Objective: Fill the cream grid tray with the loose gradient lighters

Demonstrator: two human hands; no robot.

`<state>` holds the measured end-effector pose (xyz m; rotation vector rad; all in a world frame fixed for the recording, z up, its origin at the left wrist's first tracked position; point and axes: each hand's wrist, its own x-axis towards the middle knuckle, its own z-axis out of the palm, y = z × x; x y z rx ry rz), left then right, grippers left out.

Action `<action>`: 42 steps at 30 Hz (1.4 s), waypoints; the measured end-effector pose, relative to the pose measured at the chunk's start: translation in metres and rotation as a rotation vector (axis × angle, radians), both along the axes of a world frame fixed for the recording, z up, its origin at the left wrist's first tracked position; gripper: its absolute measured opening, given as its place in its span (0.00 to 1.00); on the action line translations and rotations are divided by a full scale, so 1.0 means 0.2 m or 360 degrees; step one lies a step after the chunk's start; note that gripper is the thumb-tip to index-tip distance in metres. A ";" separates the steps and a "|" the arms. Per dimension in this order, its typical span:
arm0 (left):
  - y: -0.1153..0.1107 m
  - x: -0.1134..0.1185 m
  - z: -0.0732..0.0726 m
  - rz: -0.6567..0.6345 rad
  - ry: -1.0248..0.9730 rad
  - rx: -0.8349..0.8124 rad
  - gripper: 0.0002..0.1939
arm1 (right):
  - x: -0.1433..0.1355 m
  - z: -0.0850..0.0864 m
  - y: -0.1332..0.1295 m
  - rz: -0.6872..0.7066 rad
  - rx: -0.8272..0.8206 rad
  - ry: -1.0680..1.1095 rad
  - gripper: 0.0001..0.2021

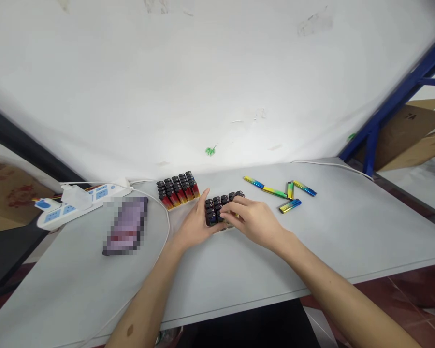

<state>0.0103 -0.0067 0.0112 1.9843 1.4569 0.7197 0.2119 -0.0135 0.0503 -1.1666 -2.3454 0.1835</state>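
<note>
My left hand [194, 227] grips the left end of a small pale tray [229, 229], its thumb along the front side and a finger pointing up at the far corner. Rows of upright black-topped sticks [217, 200], which look like lighters, fill much of this tray. My right hand [255, 220] reaches over the tray's right part, thumb and fingers pinched on a black-topped stick in the front; the hand hides most of it. Right of the tray lie several loose shiny sleeves [274, 192] in yellow, green and blue.
Behind on the left stands a second tray of red-and-yellow black-topped sticks [179, 191]. A pixelated phone-like thing [126, 227], a power strip [83, 200] and a white cable [166, 227] lie on the left. A wall rises behind; a blue frame [402, 99] stands right.
</note>
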 end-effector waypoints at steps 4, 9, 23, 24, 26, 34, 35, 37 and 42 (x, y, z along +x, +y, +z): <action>0.00 0.00 0.01 0.0011 -0.0008 -0.0011 0.55 | 0.00 0.01 0.00 0.0005 0.0037 -0.0062 0.10; 0.00 -0.01 -0.01 0.0003 -0.0028 -0.0028 0.54 | 0.02 0.01 0.01 -0.0045 0.0072 -0.0170 0.09; 0.02 -0.02 -0.02 0.0022 0.0029 0.0472 0.40 | 0.00 0.02 0.02 -0.0068 0.0161 -0.0349 0.10; 0.02 -0.02 -0.02 0.0022 0.0042 0.0499 0.37 | -0.01 0.01 0.02 -0.0049 0.0174 -0.0338 0.10; 0.01 -0.02 -0.01 -0.0003 0.0065 0.0542 0.32 | -0.04 0.01 0.01 -0.0027 0.0202 -0.0310 0.11; -0.01 -0.01 0.03 -0.0073 0.0082 0.0656 0.21 | -0.03 -0.02 -0.03 -0.0231 0.0235 -0.0288 0.10; -0.01 -0.01 0.03 -0.0083 0.0086 0.0669 0.20 | -0.02 -0.03 -0.03 -0.0241 0.0223 -0.0292 0.10; -0.01 -0.01 0.03 -0.0104 0.0092 0.0681 0.17 | 0.00 -0.04 -0.04 -0.0244 0.0200 -0.0289 0.10; 0.00 -0.01 0.02 -0.0089 0.0044 0.0603 0.24 | 0.02 -0.07 -0.04 -0.0226 0.0206 -0.0271 0.11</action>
